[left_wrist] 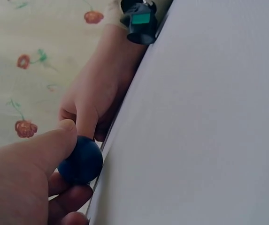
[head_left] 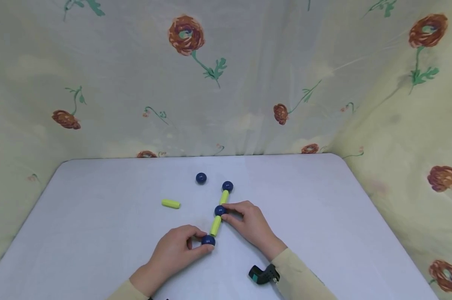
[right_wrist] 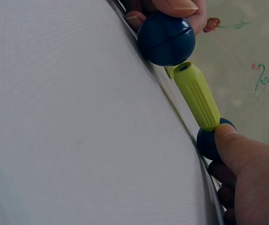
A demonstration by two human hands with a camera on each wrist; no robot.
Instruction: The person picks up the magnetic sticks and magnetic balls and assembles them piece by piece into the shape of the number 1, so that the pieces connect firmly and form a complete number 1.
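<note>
Mid ball (head_left: pixel 220 210), R hand (head_left: pixel 251 223) pinching, looks joined to 2 rods (head_left: pixel 216 226) + far ball (head_left: pixel 227 186); near ball (head_left: pixel 208 240), pinched by L hand (head_left: pixel 175 250), prob. unjoined; spare rod (head_left: pixel 171 203), 4th ball (head_left: pixel 201 178) left of mid ball.

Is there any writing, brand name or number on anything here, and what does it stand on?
None that I can read.
Blue balls and green rods: no lettering visible.
Black wrist device: only a plain teal patch shows.
Cloth backdrop: flowers, no words.
</note>
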